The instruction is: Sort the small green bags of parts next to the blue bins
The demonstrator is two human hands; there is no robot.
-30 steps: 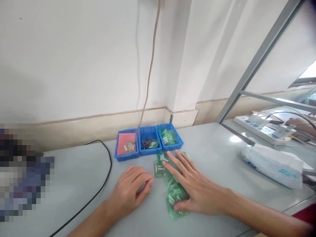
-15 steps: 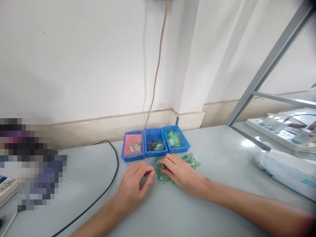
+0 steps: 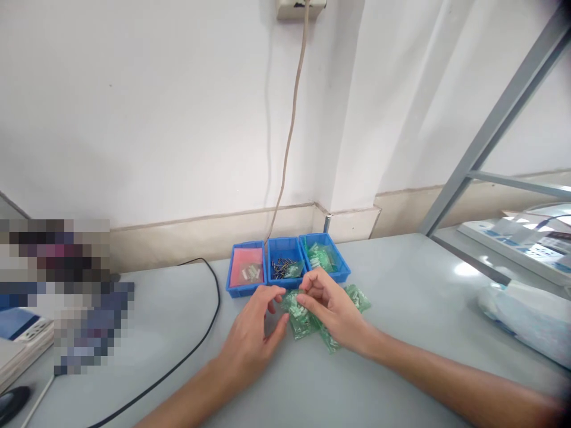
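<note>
My right hand (image 3: 328, 306) has its thumb and fingers pinched on the edge of a small green-tinted plastic bag (image 3: 294, 304) with pale small pieces in it. Other green bags lie beneath and beside this hand, one bag (image 3: 359, 298) to its right and another bag (image 3: 330, 343) below the palm, partly hidden. My left hand (image 3: 256, 324) is just left of the held bag, thumb and fingers apart, with nothing seen between them. Just beyond my hands stand three blue bins: a left bin (image 3: 241, 292) with pink lining, a middle bin (image 3: 279, 245) with screws, a right bin (image 3: 341, 277) with green bags.
A black cable (image 3: 196, 339) curves over the grey table (image 3: 392, 303) on the left. At far left are a pixelated person (image 3: 89, 327) and a black mouse (image 3: 13, 404). To the right lie a white-and-blue soft pack (image 3: 526, 315) and a grey metal frame (image 3: 468, 148).
My right hand has gone from lying over the bags to pinching one and raising it slightly. My left hand's fingers have spread apart. The view has shifted a little.
</note>
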